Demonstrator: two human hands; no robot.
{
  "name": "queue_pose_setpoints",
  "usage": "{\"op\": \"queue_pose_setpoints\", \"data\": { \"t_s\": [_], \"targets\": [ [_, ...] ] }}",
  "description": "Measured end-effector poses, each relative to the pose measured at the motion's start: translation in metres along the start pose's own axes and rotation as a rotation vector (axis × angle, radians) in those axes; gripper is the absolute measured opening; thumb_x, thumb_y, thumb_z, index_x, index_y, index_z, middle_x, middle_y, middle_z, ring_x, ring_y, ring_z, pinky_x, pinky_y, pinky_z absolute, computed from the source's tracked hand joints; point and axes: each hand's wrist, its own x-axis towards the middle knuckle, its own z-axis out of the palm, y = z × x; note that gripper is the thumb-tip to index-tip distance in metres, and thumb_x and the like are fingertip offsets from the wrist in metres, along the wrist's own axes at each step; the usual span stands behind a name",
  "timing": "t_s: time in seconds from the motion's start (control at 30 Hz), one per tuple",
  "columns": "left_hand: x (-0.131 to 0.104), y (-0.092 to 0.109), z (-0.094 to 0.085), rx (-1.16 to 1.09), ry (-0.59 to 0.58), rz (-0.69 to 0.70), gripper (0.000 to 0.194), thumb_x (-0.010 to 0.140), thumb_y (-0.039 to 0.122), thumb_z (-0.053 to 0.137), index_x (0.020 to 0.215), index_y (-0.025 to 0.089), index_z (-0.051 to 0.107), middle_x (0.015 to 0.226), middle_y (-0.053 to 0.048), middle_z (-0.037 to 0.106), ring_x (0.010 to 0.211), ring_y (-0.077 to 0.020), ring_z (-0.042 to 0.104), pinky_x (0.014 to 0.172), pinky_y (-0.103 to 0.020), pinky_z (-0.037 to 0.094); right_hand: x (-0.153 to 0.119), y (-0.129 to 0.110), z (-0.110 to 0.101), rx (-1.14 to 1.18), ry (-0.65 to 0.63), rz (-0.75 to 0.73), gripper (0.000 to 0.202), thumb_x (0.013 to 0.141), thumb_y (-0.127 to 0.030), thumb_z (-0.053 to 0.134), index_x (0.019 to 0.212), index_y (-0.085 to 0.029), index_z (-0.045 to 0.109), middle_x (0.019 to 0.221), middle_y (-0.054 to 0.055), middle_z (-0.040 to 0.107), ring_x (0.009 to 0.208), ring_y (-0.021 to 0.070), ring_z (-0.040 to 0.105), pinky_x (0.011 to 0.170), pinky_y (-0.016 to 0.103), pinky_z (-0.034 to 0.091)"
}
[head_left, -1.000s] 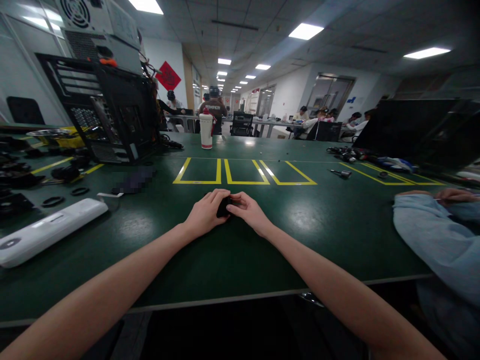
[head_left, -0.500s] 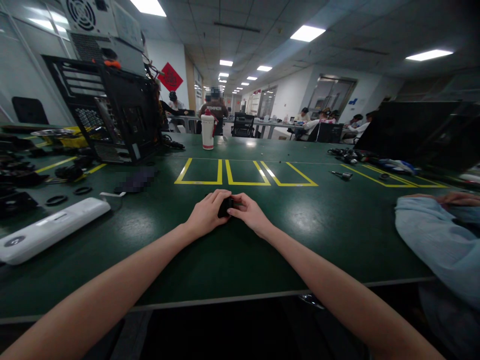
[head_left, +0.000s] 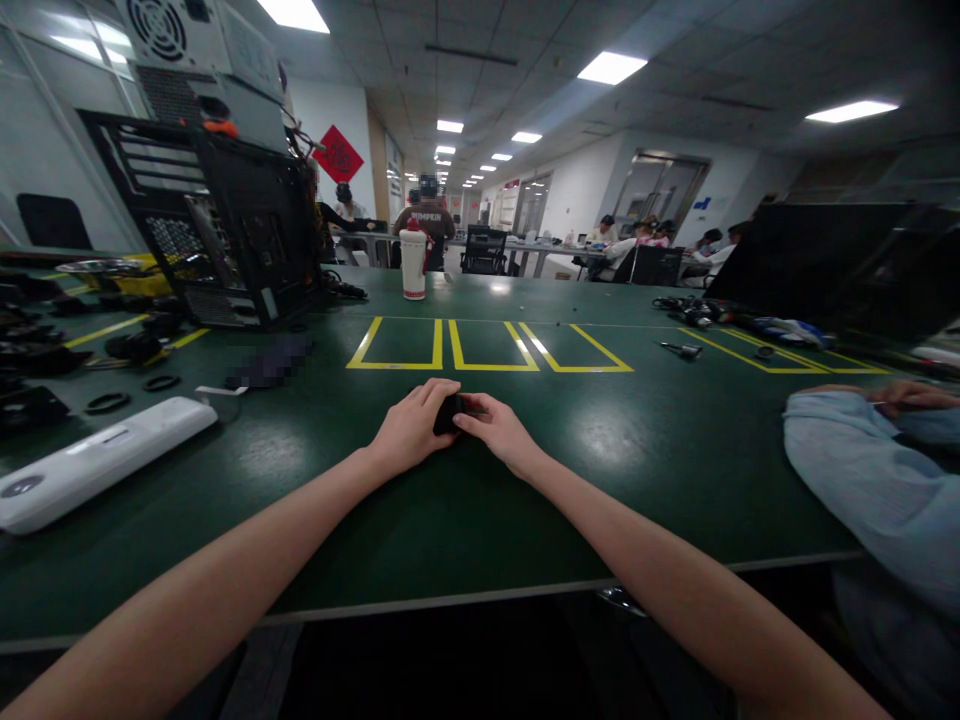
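A small black object (head_left: 448, 414) sits between my two hands, just above or on the green table (head_left: 525, 540); its kind is hidden by my fingers. My left hand (head_left: 414, 424) is curled round its left side, thumb low and fingers over the top. From the right, my right hand (head_left: 496, 428) pinches its edge with thumb and fingertips. Beyond my hands, yellow tape outlines (head_left: 491, 367) mark the tabletop.
On the left lie a white power strip-like bar (head_left: 112, 460), black rings (head_left: 107, 402) and a black computer case (head_left: 225, 220). A white bottle (head_left: 413, 265) stands behind. To the right are a dark metal tool (head_left: 681, 350), cables (head_left: 690, 310) and another person's sleeve (head_left: 862, 460).
The view has shifted very slightly. Both hands keep the same grip on the black object, with no clear movement of it.
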Motion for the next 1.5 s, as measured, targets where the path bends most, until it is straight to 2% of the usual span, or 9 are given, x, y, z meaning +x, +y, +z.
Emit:
{"op": "queue_pose_setpoints", "data": {
  "t_s": [0.23, 0.47, 0.7, 0.9, 1.13, 1.37, 1.5],
  "targets": [
    [0.0, 0.0014, -0.0016, -0.008, -0.01, 0.007, 0.059, 0.065, 0.023, 0.061, 0.117, 0.023, 0.033, 0.117, -0.004, 0.046, 0.106, -0.0225, 0.047, 0.084, -0.038, 0.044, -0.0015, -0.0031, -0.0015, 0.096, -0.064, -0.045, 0.038, 0.061, -0.02, 0.067, 0.095, -0.019, 0.05, 0.101, 0.003, 0.055, 0.095, 0.0167, 0.054, 0.087, 0.037, 0.042],
    [-0.0004, 0.0021, -0.0013, -0.005, 0.005, 0.013, 0.058, 0.067, 0.023, 0.061, 0.118, 0.023, 0.033, 0.117, -0.005, 0.046, 0.107, -0.0226, 0.047, 0.084, -0.038, 0.045, 0.0, 0.001, 0.0013, 0.063, 0.015, -0.082, 0.03, 0.068, -0.03, 0.061, 0.093, -0.018, 0.052, 0.099, 0.003, 0.056, 0.092, 0.0148, 0.055, 0.086, 0.034, 0.043],
    [-0.0004, 0.0017, -0.0008, -0.006, 0.009, 0.001, 0.058, 0.066, 0.024, 0.061, 0.117, 0.023, 0.034, 0.116, -0.005, 0.046, 0.106, -0.0224, 0.047, 0.084, -0.038, 0.045, 0.0017, -0.0017, 0.0024, 0.033, -0.003, -0.028, 0.036, 0.069, -0.024, 0.06, 0.104, -0.017, 0.052, 0.106, 0.007, 0.056, 0.097, 0.0173, 0.054, 0.09, 0.037, 0.04],
    [-0.0006, 0.0031, -0.0025, -0.013, 0.004, -0.001, 0.058, 0.066, 0.023, 0.062, 0.116, 0.023, 0.034, 0.115, -0.004, 0.047, 0.105, -0.0221, 0.048, 0.083, -0.038, 0.045, -0.0009, -0.0026, 0.0017, 0.083, -0.034, -0.058, 0.038, 0.065, -0.021, 0.064, 0.1, -0.019, 0.051, 0.107, 0.005, 0.054, 0.099, 0.0171, 0.054, 0.09, 0.037, 0.041],
    [-0.0005, 0.0038, -0.0027, -0.019, 0.007, 0.001, 0.056, 0.067, 0.024, 0.061, 0.116, 0.024, 0.035, 0.116, -0.005, 0.046, 0.105, -0.0223, 0.048, 0.082, -0.038, 0.046, 0.001, 0.001, 0.0025, 0.058, 0.015, -0.102, 0.026, 0.069, -0.03, 0.06, 0.092, -0.018, 0.052, 0.097, 0.003, 0.057, 0.093, 0.015, 0.054, 0.086, 0.034, 0.043],
    [-0.0007, 0.0034, -0.0017, -0.017, 0.009, -0.007, 0.058, 0.066, 0.024, 0.062, 0.117, 0.024, 0.034, 0.116, -0.004, 0.046, 0.106, -0.0225, 0.047, 0.082, -0.038, 0.046, 0.0021, 0.0003, 0.0014, 0.047, -0.001, -0.033, 0.034, 0.069, -0.029, 0.06, 0.101, -0.017, 0.053, 0.102, 0.006, 0.058, 0.094, 0.0164, 0.055, 0.088, 0.035, 0.041],
    [-0.0008, 0.0039, -0.0024, -0.017, 0.007, -0.003, 0.057, 0.066, 0.024, 0.061, 0.117, 0.024, 0.034, 0.115, -0.004, 0.047, 0.104, -0.0223, 0.048, 0.083, -0.038, 0.045, 0.0007, 0.0013, -0.0001, 0.078, -0.026, -0.057, 0.035, 0.065, -0.025, 0.064, 0.097, -0.019, 0.052, 0.102, 0.004, 0.057, 0.097, 0.0165, 0.055, 0.088, 0.036, 0.042]
  ]
}}
